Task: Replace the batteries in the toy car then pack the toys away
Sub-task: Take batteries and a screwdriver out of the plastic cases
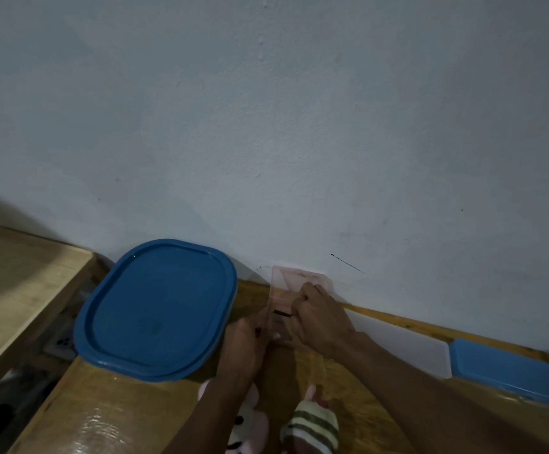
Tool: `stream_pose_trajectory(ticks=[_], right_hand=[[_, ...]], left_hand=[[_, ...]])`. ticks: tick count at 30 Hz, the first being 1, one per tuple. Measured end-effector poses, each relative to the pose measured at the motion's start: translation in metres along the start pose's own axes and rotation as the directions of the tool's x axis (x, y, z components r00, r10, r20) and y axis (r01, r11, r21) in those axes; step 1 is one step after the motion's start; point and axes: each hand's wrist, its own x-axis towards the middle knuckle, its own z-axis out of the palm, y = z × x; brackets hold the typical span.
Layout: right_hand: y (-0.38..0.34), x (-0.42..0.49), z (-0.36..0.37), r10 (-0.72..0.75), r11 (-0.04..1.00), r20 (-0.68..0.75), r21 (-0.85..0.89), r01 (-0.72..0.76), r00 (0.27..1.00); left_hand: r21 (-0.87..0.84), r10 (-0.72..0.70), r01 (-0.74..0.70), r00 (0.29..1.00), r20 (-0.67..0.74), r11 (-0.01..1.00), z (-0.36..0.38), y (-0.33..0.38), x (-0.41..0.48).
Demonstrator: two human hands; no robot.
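Far left: a lower wooden shelf [20, 290], apart from the work.
Blue lid [155, 309] sits on a container at the left corner of the wooden surface [109, 417], against the wall [266, 126]. Likely the toy bin, closed and clear of the hands.
Left hand [242, 339] grips the lower left edge of a clear pinkish plastic case [294, 283], fingers closed on it. Looks like bracing so the case doesn't slide.
Right hand [322, 316] is on top of the case, fingers pinched narrow around a thin black tool [283, 312] pointing left into the case. Can't tell if it's a screwdriver or a pin. My read: opening a cover or taking something from the case, so battery step is in progress.
Toy car: not identifiable here; if the case is part of it, the hands hide that.
Below the hands, near edge: pink plush toy [250, 424] and striped plush toy [312, 424], side by side, not packed.
Right: white board [407, 345] flat along the wall, second blue lid [512, 375] beyond it.
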Motion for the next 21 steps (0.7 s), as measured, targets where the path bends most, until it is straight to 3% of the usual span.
stream_pose_trajectory(ticks=[9, 12, 16, 21], right_hand=[[0.007, -0.01, -0.022, -0.002, 0.995, -0.016, 0.102, 0.003, 1.0], [0.007, -0.022, -0.029, 0.052, 0.986, -0.05, 0.158, -0.043, 0.997], [0.012, -0.051, -0.036, 0.13, 0.974, -0.059, 0.193, -0.117, 0.99], [0.018, -0.099, -0.049, 0.232, 0.952, -0.082, 0.225, -0.209, 0.969]], left_hand=[[0.043, -0.03, 0.03, 1.0, -0.003, 0.999, -0.001, 0.004, 0.002], [0.083, -0.01, 0.012, 1.0, -0.022, 0.997, -0.002, 0.006, -0.003], [0.291, 0.033, -0.021, 0.999, -0.036, 0.956, -0.005, 0.019, -0.014], [0.229, 0.139, -0.133, 0.99, -0.009, 0.964, -0.01, 0.055, -0.039]])
